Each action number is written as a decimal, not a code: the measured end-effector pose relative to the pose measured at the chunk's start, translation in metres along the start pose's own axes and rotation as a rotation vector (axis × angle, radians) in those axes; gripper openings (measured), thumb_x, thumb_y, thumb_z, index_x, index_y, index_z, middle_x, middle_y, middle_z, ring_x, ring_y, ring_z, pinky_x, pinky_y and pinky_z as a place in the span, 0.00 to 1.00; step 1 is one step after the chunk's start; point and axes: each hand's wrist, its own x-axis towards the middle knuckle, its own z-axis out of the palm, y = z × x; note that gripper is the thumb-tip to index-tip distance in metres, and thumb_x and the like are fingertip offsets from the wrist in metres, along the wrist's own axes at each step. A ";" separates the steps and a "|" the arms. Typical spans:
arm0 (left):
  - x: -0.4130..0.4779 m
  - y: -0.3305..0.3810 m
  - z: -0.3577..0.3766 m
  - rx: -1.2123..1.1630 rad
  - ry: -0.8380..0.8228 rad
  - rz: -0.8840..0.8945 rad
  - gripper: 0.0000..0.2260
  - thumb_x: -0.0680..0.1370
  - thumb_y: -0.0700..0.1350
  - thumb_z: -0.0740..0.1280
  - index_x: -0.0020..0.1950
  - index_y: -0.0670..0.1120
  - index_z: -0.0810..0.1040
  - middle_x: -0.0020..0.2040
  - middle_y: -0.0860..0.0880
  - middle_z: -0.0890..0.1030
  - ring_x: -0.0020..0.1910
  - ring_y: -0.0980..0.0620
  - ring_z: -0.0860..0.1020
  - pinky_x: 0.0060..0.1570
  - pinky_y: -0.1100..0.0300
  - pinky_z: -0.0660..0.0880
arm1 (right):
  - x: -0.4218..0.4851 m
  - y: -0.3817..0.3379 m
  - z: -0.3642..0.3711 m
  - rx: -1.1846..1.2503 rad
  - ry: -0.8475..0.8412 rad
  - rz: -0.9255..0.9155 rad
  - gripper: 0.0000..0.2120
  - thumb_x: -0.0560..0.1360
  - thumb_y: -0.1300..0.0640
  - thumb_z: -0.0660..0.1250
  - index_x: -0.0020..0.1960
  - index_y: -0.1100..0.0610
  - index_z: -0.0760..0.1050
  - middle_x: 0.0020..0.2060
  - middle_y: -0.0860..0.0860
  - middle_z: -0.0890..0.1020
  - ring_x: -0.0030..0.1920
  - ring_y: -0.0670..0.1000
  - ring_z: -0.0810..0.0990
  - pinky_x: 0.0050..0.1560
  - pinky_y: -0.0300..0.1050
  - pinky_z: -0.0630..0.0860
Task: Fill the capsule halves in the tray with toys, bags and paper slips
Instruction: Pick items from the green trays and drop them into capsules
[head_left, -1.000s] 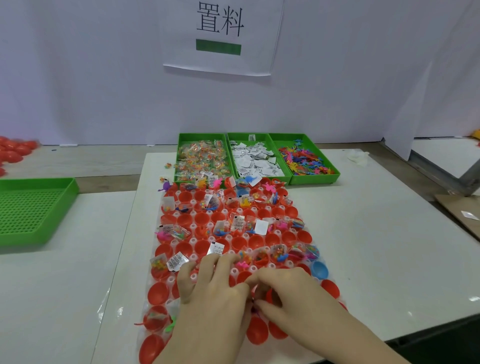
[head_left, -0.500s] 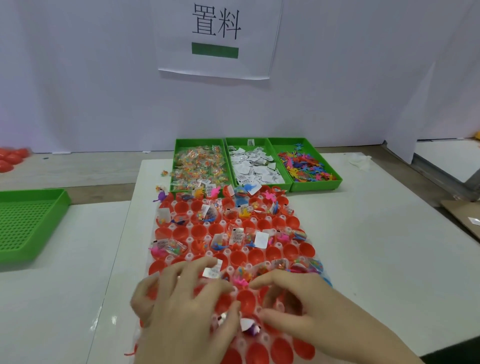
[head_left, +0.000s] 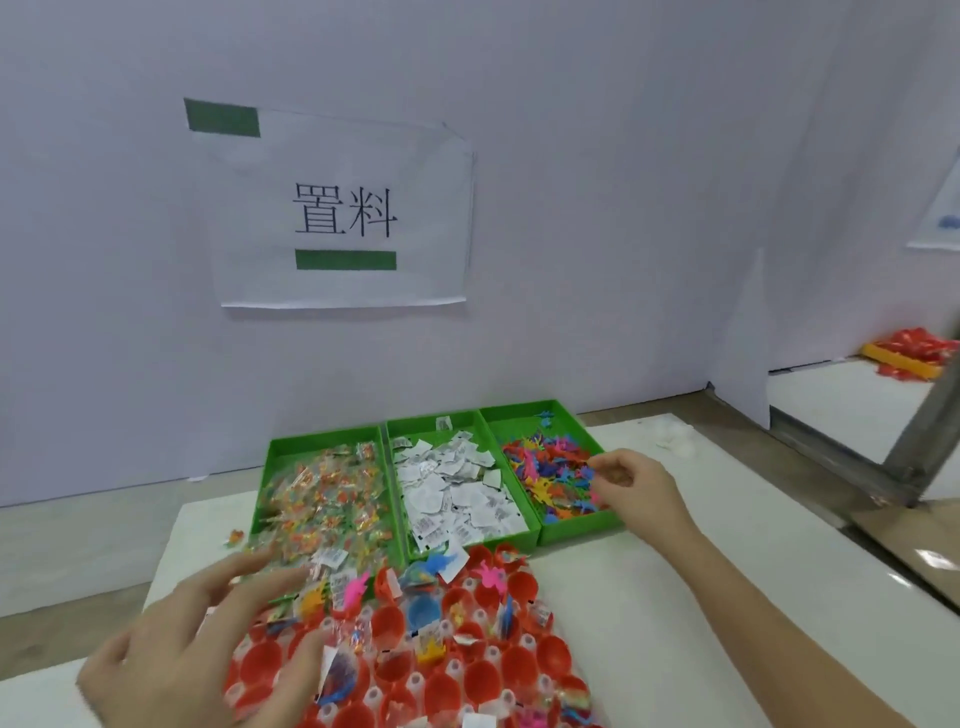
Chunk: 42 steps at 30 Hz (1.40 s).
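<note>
Right hand (head_left: 636, 486) at 2 o'clock, fingers curled over toy bin (head_left: 576, 529) (cannot tell if pinching a toy). Left hand (head_left: 192, 654) at 8 o'clock, fingers spread above capsule tray (head_left: 511, 667).

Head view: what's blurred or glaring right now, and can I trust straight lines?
Head view: the left hand is motion-blurred above the capsule tray. The right hand at the toy bin is fairly sharp. Small glare spots sit near the white table's right edge. Wide-angle distortion tilts the wall sign.
</note>
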 end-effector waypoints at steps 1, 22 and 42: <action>0.011 -0.001 0.007 -0.032 -0.007 0.043 0.18 0.63 0.61 0.61 0.45 0.56 0.82 0.47 0.52 0.80 0.50 0.70 0.72 0.48 0.50 0.69 | 0.016 0.001 0.007 -0.038 0.007 -0.002 0.11 0.72 0.68 0.69 0.48 0.53 0.79 0.46 0.51 0.83 0.47 0.49 0.80 0.56 0.49 0.78; 0.134 0.006 0.177 0.140 -0.684 0.207 0.14 0.80 0.47 0.62 0.65 0.55 0.74 0.64 0.54 0.73 0.61 0.54 0.73 0.58 0.60 0.71 | 0.048 0.014 0.056 -0.154 0.153 -0.086 0.03 0.75 0.60 0.69 0.45 0.53 0.80 0.41 0.45 0.80 0.43 0.46 0.79 0.44 0.48 0.80; 0.142 0.013 0.214 0.147 -0.719 -0.025 0.09 0.80 0.40 0.58 0.50 0.39 0.77 0.46 0.43 0.82 0.39 0.47 0.77 0.42 0.53 0.77 | 0.021 0.030 0.043 -0.037 0.363 -0.009 0.10 0.78 0.63 0.62 0.57 0.56 0.78 0.39 0.50 0.80 0.41 0.52 0.79 0.38 0.44 0.73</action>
